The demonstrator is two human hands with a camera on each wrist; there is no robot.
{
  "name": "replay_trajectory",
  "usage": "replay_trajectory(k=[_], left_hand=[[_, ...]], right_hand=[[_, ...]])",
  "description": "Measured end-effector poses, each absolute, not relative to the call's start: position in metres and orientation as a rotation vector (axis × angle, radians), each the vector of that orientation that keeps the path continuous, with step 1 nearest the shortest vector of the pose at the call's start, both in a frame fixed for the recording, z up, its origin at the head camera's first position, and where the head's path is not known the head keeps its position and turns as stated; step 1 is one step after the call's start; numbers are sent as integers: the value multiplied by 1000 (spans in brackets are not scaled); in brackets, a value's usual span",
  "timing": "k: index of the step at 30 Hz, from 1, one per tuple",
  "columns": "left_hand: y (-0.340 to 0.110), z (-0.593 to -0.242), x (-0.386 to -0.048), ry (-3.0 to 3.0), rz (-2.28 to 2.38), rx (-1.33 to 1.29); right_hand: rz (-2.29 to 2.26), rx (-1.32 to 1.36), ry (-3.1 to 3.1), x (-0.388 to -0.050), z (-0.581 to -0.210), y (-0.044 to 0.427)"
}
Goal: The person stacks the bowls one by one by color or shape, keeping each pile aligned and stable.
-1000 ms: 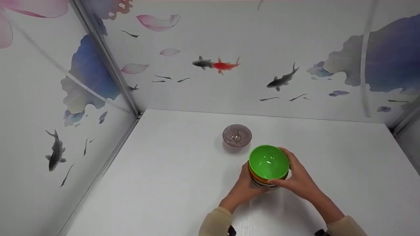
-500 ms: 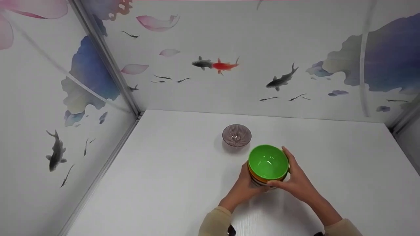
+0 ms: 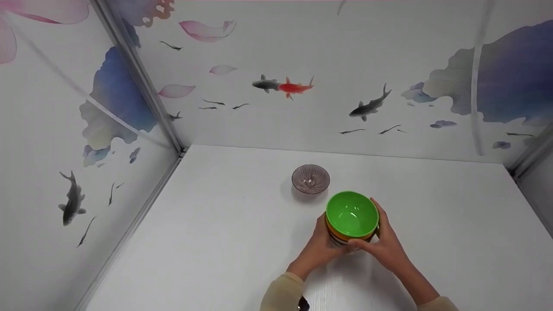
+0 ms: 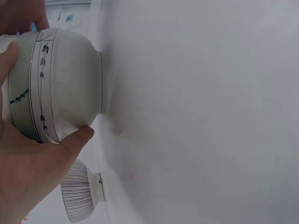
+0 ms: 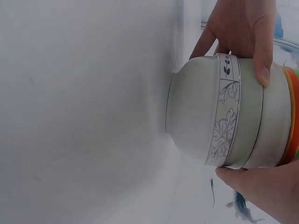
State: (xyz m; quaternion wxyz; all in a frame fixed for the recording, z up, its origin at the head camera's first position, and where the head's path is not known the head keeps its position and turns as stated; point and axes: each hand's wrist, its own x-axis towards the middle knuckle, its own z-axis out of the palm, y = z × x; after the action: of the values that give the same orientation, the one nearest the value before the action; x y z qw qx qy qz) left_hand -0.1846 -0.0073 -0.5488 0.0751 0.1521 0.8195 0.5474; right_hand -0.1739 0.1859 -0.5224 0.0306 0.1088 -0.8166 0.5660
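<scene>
Both hands hold a nested stack of bowls. On top is a green bowl (image 3: 352, 214), with an orange bowl (image 5: 294, 112) just below it. Whitish and pale green bowls follow, and the lowest white bowl (image 5: 194, 109) has a leaf-patterned band. My left hand (image 3: 317, 250) curls round the lower left of the stack. From the right, my right hand (image 3: 389, 246) grips it, thumb at the front and fingers along the far side. In the left wrist view the bottom bowl's foot is at or just above the table; contact is unclear.
A purplish ribbed glass bowl (image 3: 310, 179) stands upright on the white table (image 3: 216, 242), behind and left of the stack. White panels (image 3: 276, 121) printed with fish and petals rise at the back and left, joined by a metal corner post (image 3: 138, 77).
My right hand has shifted slightly down and left along the stack's side, its thumb closer to my left hand. The stack and the glass bowl stay nearly in place.
</scene>
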Motion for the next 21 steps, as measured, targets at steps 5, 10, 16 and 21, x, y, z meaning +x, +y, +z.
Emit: replay_trajectory(k=[5, 10, 16, 21], left_hand=[[-9, -548, -186, 2456, 1642, 472], [-12, -546, -186, 2441, 1646, 518], [-17, -542, -188, 2414, 1629, 512], [-29, -535, -193, 2434, 1532, 419]], right_hand=[[1780, 334, -2453, -172, -526, 184], [1772, 342, -2425, -172, -529, 184], [1770, 343, -2423, -172, -530, 184], [1790, 342, -2409, -173, -530, 185]])
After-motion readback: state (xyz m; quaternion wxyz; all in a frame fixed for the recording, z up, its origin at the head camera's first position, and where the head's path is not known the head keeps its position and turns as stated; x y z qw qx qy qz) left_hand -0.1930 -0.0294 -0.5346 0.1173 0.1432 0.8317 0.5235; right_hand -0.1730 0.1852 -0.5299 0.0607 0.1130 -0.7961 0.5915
